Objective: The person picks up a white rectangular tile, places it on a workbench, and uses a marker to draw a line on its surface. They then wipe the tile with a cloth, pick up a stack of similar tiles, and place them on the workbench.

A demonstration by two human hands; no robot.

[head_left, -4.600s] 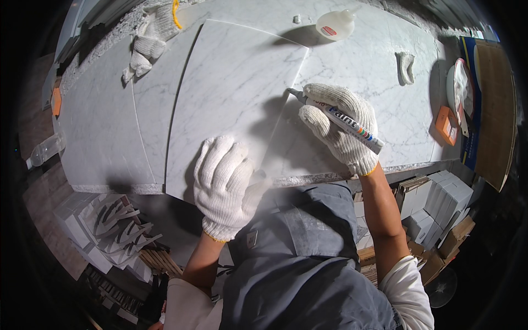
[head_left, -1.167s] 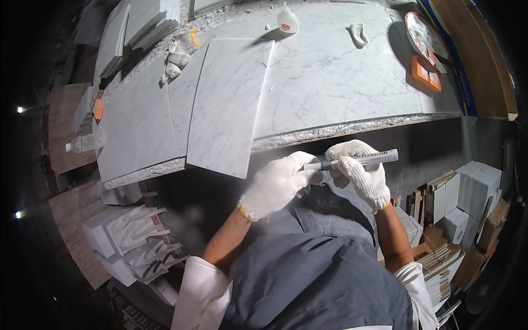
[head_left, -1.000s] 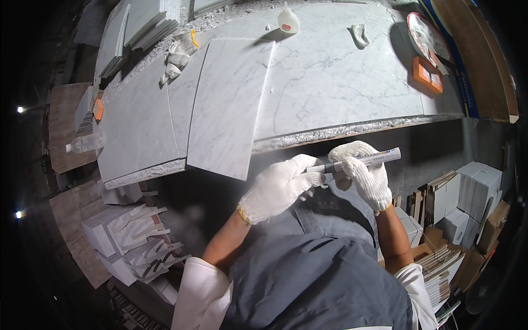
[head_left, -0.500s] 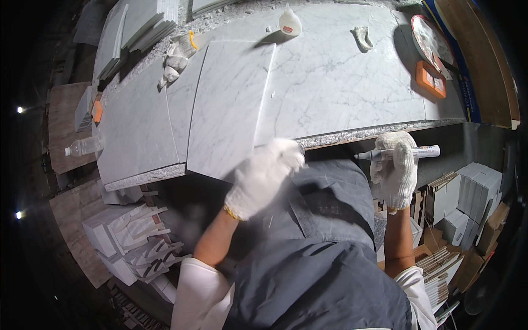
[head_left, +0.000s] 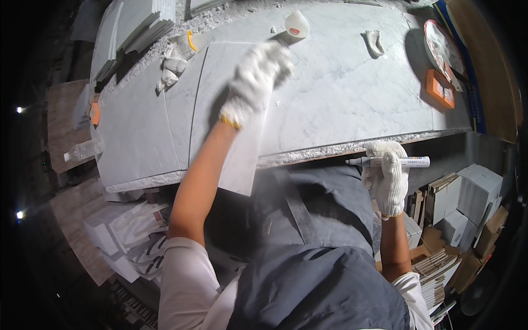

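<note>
My left hand [head_left: 256, 82], in a white knit glove with a yellow cuff edge, reaches over the far part of a grey-veined white marble tile [head_left: 239, 165]. Its fingers are loosely bent and apart, slightly blurred, with nothing seen in them. The tile lies on the marble worktop and its near end juts past the front edge. Just beyond my left fingers stands a small white squeeze bottle [head_left: 297, 25], not touched. My right hand [head_left: 388, 181], gloved too, is closed around a white and grey marker [head_left: 415, 161] held level in front of the worktop, its grey end pointing left.
Crumpled gloves [head_left: 175, 63] lie left of the tile, and a small white cloth piece [head_left: 374, 43] lies farther right. An orange box [head_left: 440, 88] and a round tub [head_left: 441, 47] stand at the right. Stacked tiles [head_left: 140, 27] stand back left; white boxes [head_left: 476, 190] sit below right.
My left hand has moved from the tile's near end forward across it, close to the squeeze bottle. My right hand still grips the marker, shifted slightly left and down in view.
</note>
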